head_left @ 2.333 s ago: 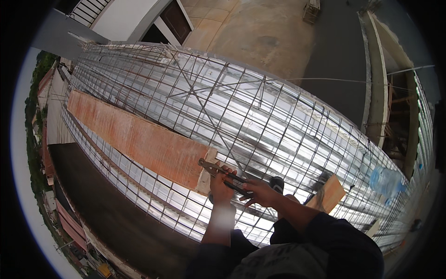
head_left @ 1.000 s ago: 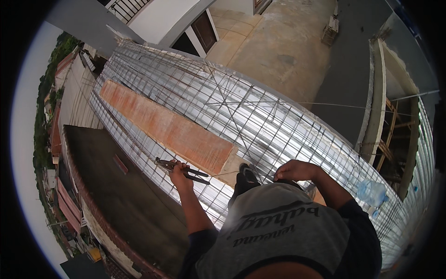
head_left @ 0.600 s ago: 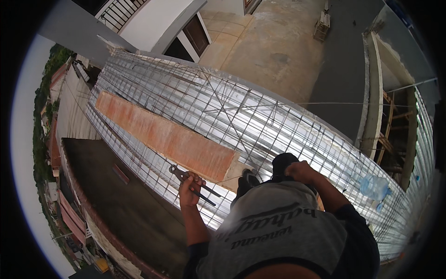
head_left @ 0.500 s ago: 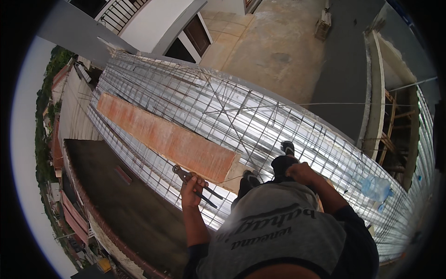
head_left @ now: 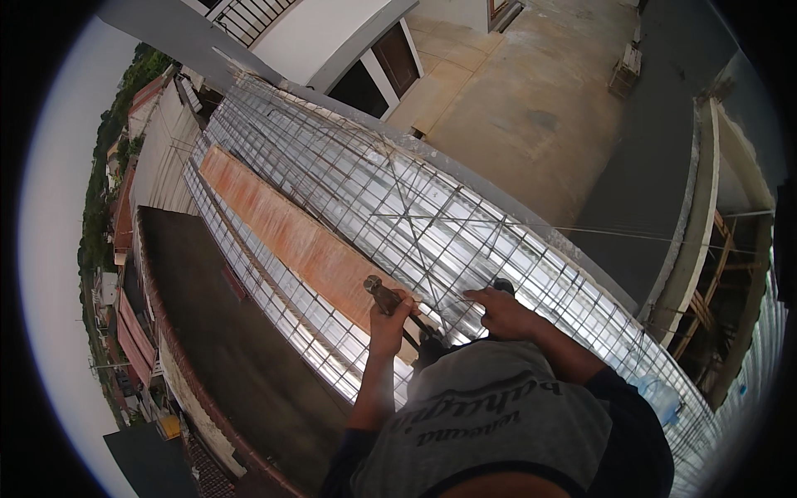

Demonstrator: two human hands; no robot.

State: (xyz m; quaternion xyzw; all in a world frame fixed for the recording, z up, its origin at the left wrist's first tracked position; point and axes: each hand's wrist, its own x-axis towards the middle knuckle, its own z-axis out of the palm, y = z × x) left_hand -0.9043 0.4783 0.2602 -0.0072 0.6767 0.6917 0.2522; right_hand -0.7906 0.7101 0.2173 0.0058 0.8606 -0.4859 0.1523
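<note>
Dark metal pincers (head_left: 382, 295) are sitting in the left hand (head_left: 390, 322), whose fingers are closing round the handles; the head is pointing away from the person, and the handles are slanting back toward the shirt (head_left: 494, 402). In this view the pincers are overlapping the near end of the board (head_left: 290, 232), though whether they are touching it cannot be told. To their right, the right hand (head_left: 505, 315) is stretching out its index finger while the other fingers are curling in; whether it is holding anything cannot be told. Just beyond it, a dark shoe (head_left: 503, 286) is showing.

Orange-red and long, the board is lying over the mesh (head_left: 407, 217), nearer the left edge of the deck (head_left: 469, 278) than the right. Toward the deck's lower right end, a clear bluish jug (head_left: 660, 400) is resting. Outside the left edge, a dark roof (head_left: 216, 324) is spreading; past the opposite edge, brown ground (head_left: 515, 124) is reaching toward a door (head_left: 395, 62).
</note>
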